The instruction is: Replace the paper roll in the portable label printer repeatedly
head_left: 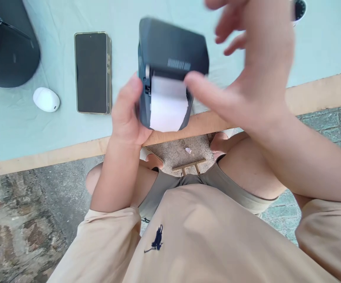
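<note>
My left hand (129,114) grips a dark grey handheld receipt printer (170,51) by its left side, holding it above the table's front edge. A white paper strip (167,104) hangs out of its slot toward me. Over the printer's right side hovers my right hand (253,67), fingers spread, its thumb tip next to the paper and the printer's lower right corner. Whether the thumb touches the printer is unclear because of blur.
A pale green cloth covers the wooden table (320,90). A dark smartphone (93,72) lies left of the printer, with a small white oval case (46,99) and a black bag (5,43) further left. My bare knees and stone paving show below.
</note>
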A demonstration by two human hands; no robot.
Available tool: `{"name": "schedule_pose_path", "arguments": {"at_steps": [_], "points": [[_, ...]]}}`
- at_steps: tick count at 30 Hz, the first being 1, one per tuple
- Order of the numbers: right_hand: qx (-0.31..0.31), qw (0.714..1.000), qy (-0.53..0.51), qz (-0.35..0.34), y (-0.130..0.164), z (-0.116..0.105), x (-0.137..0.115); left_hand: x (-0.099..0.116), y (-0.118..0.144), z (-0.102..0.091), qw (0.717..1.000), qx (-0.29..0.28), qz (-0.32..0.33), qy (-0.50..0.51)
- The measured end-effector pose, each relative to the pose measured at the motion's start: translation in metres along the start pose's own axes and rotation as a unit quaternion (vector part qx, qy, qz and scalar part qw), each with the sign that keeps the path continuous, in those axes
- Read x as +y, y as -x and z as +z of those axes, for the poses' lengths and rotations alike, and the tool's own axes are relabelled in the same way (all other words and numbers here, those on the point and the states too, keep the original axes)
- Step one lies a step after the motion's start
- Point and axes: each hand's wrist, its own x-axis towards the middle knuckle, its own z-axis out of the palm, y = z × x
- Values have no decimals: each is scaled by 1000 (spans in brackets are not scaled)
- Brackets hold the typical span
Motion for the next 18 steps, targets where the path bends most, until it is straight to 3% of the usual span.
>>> {"name": "schedule_pose_path", "arguments": {"at_steps": [2, 4, 6, 8, 12, 16, 18], "points": [[95, 989, -55, 103, -1, 0, -3, -3, 0, 0, 999, 24, 17, 19], [124, 982, -72, 125, -3, 0, -7, -6, 1, 0, 999, 32, 27, 30], [88, 993, -15, 81, -3, 0, -9, -8, 1, 0, 999, 27, 38, 23], [7, 997, 56, 56, -4, 1, -11, -8, 1, 1, 999, 4, 42, 10], [-128, 968, 202, 74, -7, 6, -13, -8, 0, -2, 999, -29, 38, 0], [-188, 931, 288, 125, -9, 9, -19, -13, -1, -7, 997, -47, 51, 19], [-191, 941, 252, 118, -8, 5, -21, -13, 0, -8, 995, -71, 56, 30]]}}
